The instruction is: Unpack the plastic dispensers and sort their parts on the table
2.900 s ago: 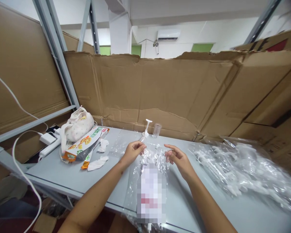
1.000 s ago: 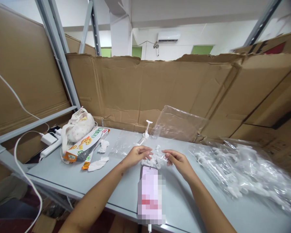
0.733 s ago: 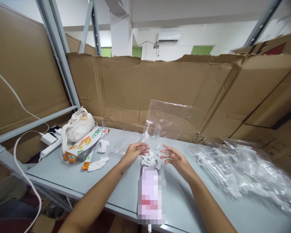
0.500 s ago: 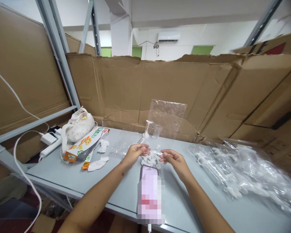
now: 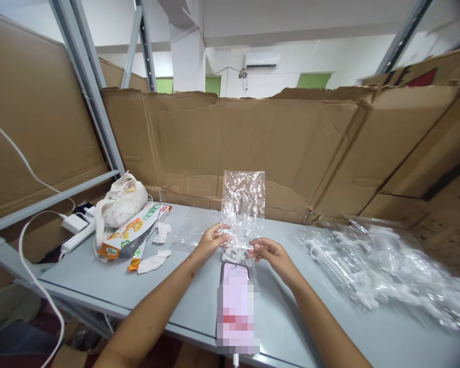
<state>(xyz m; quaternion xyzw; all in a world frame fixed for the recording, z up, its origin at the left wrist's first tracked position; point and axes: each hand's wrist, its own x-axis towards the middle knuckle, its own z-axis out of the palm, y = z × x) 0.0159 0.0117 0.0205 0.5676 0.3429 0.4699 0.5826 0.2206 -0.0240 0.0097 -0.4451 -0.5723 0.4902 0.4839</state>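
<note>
A clear plastic bag (image 5: 244, 191) stands up between my hands, its lower edge pinched at both sides. My left hand (image 5: 213, 240) is closed on the bag's left corner, and my right hand (image 5: 267, 251) grips the right one. Behind the see-through film, white plastic parts show faintly; I cannot tell whether any are inside it. Several small white plastic pieces (image 5: 233, 255) lie on the table just below the bag. Nearer to me, a phone (image 5: 235, 296) lies face up with its screen lit and a cable at its lower end.
To the right lie several filled clear bags of white plastic parts (image 5: 383, 266). At the left are a white cloth bag (image 5: 124, 204), a food box (image 5: 136, 232), crumpled tissues (image 5: 153, 261) and a power strip (image 5: 76, 237). A cardboard wall (image 5: 253, 138) closes the back.
The clear bag has swung left and flattened toward me, now covering the white parts behind it. My hands have stayed nearly in place, still pinching it. The view has shifted slightly.
</note>
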